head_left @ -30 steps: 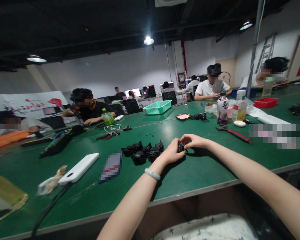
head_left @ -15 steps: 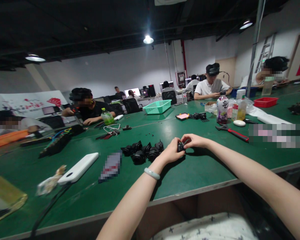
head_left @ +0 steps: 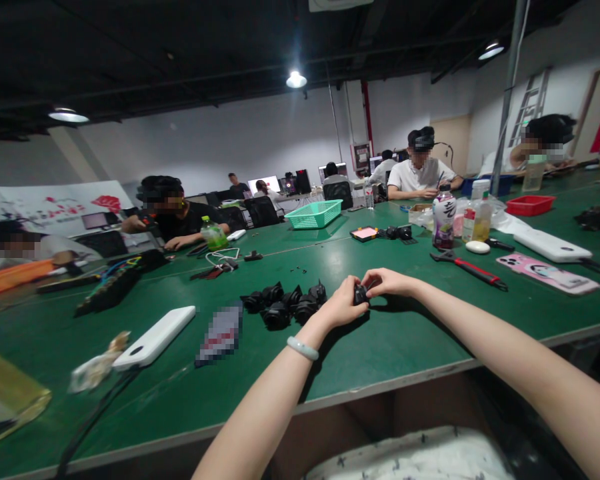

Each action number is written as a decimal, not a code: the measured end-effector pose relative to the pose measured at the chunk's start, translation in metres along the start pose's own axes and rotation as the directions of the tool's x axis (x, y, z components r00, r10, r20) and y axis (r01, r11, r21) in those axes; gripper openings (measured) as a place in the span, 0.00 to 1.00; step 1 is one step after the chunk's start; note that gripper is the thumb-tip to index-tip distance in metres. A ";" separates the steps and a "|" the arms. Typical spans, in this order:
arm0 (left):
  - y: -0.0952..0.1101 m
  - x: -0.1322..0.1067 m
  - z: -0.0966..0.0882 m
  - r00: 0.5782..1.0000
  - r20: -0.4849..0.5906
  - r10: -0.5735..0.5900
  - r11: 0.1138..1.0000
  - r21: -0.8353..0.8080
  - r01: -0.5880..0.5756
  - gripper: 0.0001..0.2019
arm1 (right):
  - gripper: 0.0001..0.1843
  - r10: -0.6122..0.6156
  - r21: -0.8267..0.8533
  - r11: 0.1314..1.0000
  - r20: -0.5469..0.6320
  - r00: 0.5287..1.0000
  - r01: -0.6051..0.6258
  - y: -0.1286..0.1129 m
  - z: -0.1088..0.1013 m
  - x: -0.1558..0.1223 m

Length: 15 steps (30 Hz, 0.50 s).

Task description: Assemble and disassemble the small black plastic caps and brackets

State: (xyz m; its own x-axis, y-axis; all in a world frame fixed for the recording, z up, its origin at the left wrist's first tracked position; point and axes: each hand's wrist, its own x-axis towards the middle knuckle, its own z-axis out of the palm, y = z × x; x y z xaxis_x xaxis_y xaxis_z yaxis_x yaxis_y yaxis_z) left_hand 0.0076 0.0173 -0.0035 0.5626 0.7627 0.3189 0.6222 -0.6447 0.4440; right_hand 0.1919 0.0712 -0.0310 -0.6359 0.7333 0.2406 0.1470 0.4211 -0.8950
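Holding black part (head_left: 361,295), hands (head_left: 344,303) curled

On the table (head_left: 410,347) before me — a part (head_left: 361,295) between my fingers (head_left: 380,279), cluster of parts (head_left: 305,308) just left, corded device (head_left: 157,337) farther left, hand tool (head_left: 473,270) to the right, phone (head_left: 545,272) farther right — basket (head_left: 314,217) behind the cluster

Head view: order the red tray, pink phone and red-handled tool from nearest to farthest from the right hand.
1. Red-handled tool: to the right of the right hand.
2. Pink phone: farther right, past the tool.
3. Red tray: farther back, on the right.
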 end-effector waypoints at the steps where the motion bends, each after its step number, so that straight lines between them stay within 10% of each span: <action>1: 0.000 0.000 0.000 1.000 -0.001 -0.002 1.000 -0.003 0.002 0.19 | 0.17 0.002 0.000 1.000 0.000 1.000 -0.002 0.000 0.000 0.000; 15: 0.001 0.000 -0.001 1.000 0.011 0.000 1.000 0.014 0.000 0.19 | 0.15 0.066 0.058 0.996 -0.007 0.998 -0.065 0.001 0.001 0.002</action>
State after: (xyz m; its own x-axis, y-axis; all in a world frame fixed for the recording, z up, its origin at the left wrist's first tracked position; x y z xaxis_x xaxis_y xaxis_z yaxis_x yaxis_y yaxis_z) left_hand 0.0075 0.0165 -0.0023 0.5686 0.7620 0.3099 0.6296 -0.6456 0.4322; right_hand 0.1900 0.0720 -0.0316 -0.6196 0.7631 0.1838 0.1439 0.3406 -0.9291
